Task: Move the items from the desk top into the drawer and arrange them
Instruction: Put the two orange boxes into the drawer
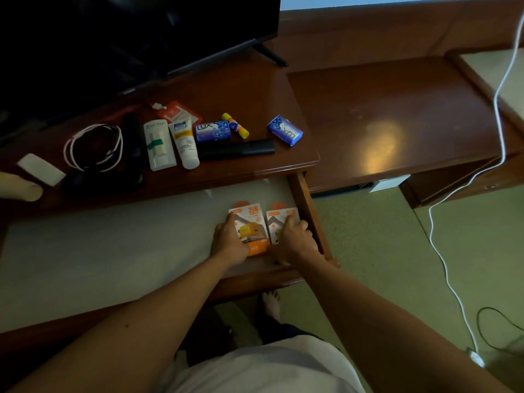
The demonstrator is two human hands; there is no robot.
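Note:
Two orange-and-white charger boxes lie side by side in the right end of the open drawer [113,236]. My left hand [228,241] rests on the left box [252,222], fingers curled over its left edge. My right hand [295,239] holds the right box [279,222] against the drawer's right wall. On the desk top [255,86] lie two blue soap bars [212,131] [284,130], a glue stick [235,125], a white tube [185,143], a white packet [158,144], a black remote [236,150], a coiled white cable [95,147] and a white block [41,169].
A dark TV [127,32] stands at the back of the desk. A lower wooden table [397,117] adjoins on the right. A white cord [442,236] trails over the green carpet. My bare foot [271,303] shows under the drawer front.

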